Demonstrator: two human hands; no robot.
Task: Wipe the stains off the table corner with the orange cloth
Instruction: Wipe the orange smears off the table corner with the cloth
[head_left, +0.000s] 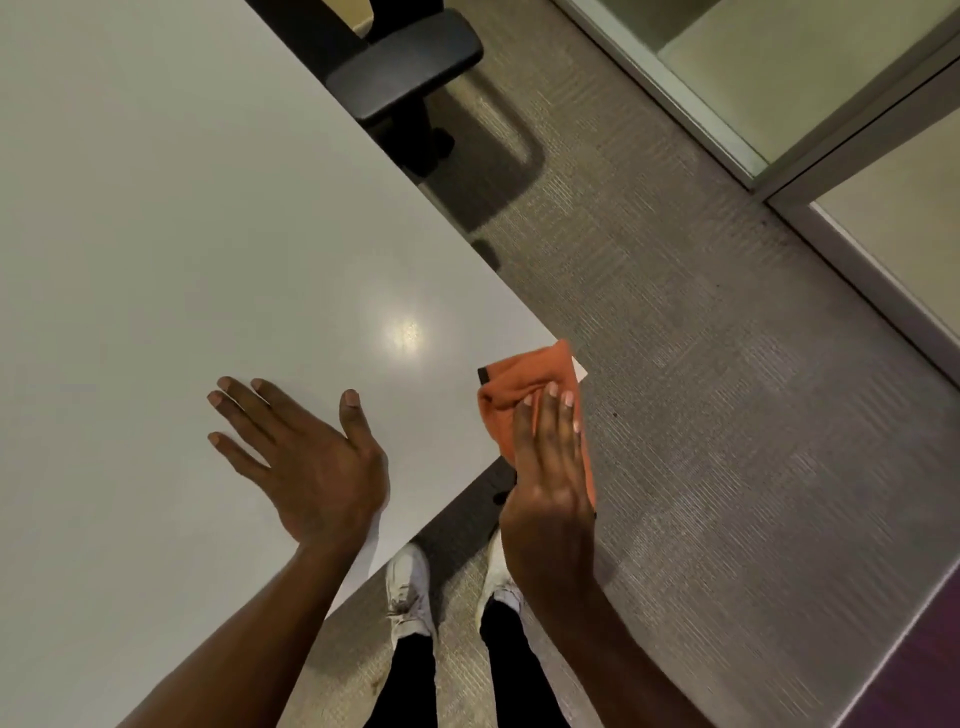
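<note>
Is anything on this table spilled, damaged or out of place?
Nothing stands out. The white table shows only a light reflection, no spill or damage. The right hand presses the orange cloth on the corner; the left hand is open above the top. No stains are clearly visible.

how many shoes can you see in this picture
2. One white shoe is on the carpet just below the table edge, between the forearms. The other shoe is beside it, partly hidden by the right hand.
</note>
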